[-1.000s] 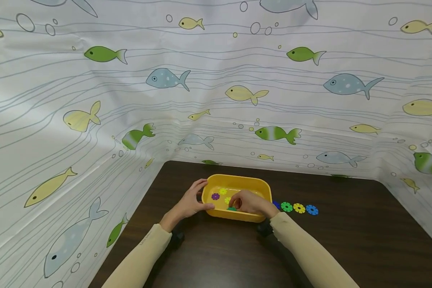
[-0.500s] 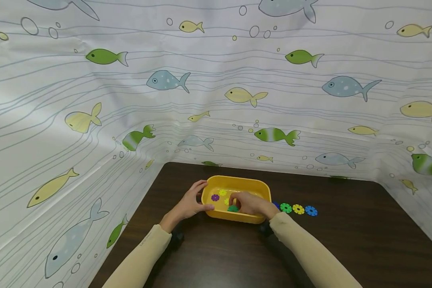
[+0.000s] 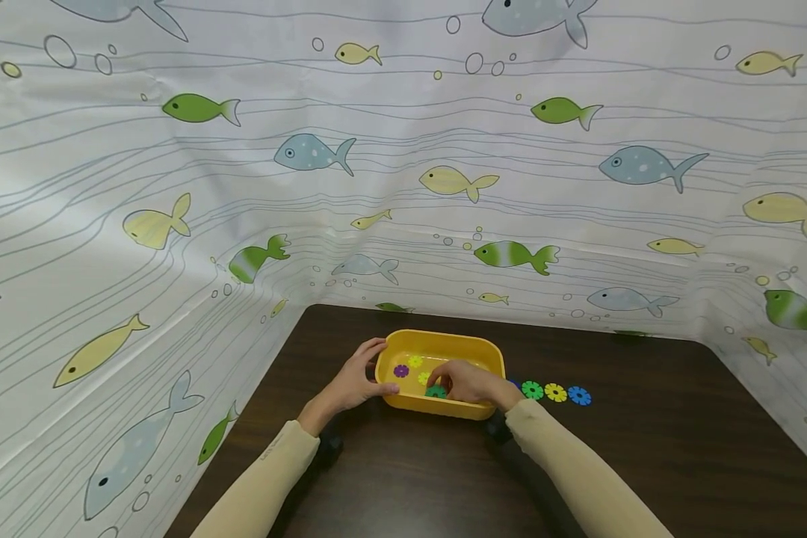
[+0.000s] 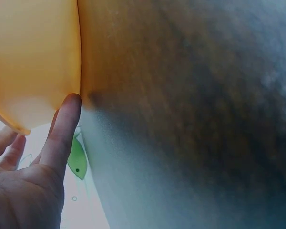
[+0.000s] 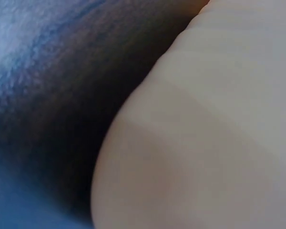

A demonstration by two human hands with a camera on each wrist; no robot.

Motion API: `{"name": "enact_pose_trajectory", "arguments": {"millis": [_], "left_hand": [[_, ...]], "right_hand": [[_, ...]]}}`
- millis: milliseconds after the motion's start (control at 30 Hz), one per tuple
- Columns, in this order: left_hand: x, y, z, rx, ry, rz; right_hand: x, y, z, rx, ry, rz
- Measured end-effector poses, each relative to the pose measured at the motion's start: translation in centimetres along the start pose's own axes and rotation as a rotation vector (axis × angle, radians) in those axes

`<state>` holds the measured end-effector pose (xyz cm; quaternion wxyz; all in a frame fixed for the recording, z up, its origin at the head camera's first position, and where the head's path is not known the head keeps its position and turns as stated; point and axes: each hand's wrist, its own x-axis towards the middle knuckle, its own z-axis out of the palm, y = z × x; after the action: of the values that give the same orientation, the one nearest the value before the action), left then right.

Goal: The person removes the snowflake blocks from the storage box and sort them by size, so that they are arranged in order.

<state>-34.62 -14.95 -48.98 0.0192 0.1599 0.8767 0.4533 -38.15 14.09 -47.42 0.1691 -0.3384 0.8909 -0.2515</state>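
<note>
Green disc (image 3: 436,391) pokes out more from right hand (image 3: 469,382) since a second ago, inside yellow tray (image 3: 430,406); right fingers curled, can't tell if pinching, disc could slip if loose; left hand (image 3: 353,381) grips tray end, slack there could let it slide

Yellow, shallow, rounded-rectangular plastic tray (image 3: 437,407): upright, open side up; left hand (image 3: 353,379) grips its left end, thumb over the near rim, fingers at the far corner. Green, flat, flower-shaped disc (image 3: 435,392) with notched edge: inside the tray, by the near wall, pinched at the fingertips of the right hand (image 3: 469,382), right of the left thumb. Fingers partly cover it; floor contact unclear.
</note>
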Motion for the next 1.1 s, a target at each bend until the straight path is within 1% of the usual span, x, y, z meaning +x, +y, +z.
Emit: {"name": "enact_pose_trajectory", "arguments": {"millis": [167, 433, 667, 867, 1100], "left_hand": [[0.0, 0.1, 0.1, -0.004, 0.0, 0.004], [0.1, 0.0, 0.3, 0.001, 0.001, -0.003], [0.1, -0.2, 0.2, -0.005, 0.001, -0.001], [-0.1, -0.1, 0.2, -0.002, -0.003, -0.012], [-0.1, 0.1, 0.1, -0.007, -0.006, -0.027]], "right_hand": [[-0.3, -0.1, 0.1, -0.007, 0.09, 0.023], [-1.6, -0.1, -0.4, 0.052, 0.261, 0.003], [-3.1, -0.2, -0.8, 0.046, 0.372, -0.028], [-4.4, 0.1, -0.7, 0.076, 0.481, 0.006], [-6.5, 0.4, -1.0, 0.095, 0.605, 0.036]]}}
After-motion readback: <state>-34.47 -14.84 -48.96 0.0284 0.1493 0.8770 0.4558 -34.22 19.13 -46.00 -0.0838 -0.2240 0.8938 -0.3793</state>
